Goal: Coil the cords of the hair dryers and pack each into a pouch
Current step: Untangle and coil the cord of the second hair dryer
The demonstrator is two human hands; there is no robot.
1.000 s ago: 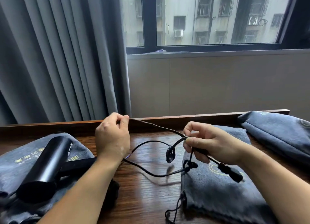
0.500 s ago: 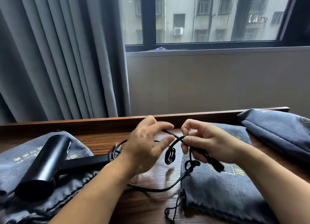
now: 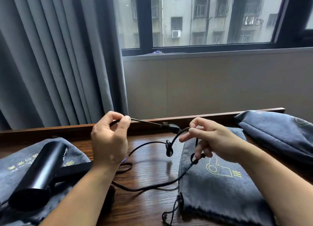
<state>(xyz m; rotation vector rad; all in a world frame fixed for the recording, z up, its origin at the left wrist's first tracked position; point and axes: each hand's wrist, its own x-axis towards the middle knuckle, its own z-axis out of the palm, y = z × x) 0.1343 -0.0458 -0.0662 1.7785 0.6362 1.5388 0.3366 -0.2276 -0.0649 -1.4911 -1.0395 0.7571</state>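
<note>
The cord [image 3: 152, 142] is pinched in the left grip [image 3: 109, 144] and looped through the curled right grip [image 3: 215, 141], held apart for coiling; the hair dryer [image 3: 40, 171] is rested on a pouch [image 3: 17, 164].

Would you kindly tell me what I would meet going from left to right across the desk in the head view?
Hair dryer → left hand, pinching the cord → plug → right hand, also holding the cord → far-right pouch.
</note>
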